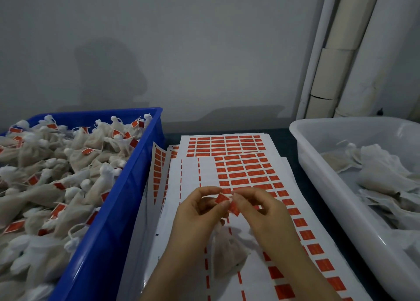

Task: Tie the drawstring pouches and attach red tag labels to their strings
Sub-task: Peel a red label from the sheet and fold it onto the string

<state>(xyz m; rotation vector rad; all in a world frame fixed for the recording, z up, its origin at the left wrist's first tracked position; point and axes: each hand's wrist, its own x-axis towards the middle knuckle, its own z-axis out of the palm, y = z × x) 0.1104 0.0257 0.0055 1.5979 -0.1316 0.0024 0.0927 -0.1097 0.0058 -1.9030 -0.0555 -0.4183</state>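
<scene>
My left hand point(200, 212) and my right hand point(259, 212) meet above the label sheets and pinch a red tag label point(223, 200) between their fingertips. A small off-white drawstring pouch point(227, 253) hangs below the hands, just over the sheets; its string runs up between the fingers. The sheets of red labels point(241, 171) lie flat on the dark table, with many labels peeled off the near-left part.
A blue crate point(127, 187) on the left is full of tied pouches with red tags. A white tub point(318, 164) on the right holds several untagged pouches. A grey wall and white pipes point(336, 50) stand behind.
</scene>
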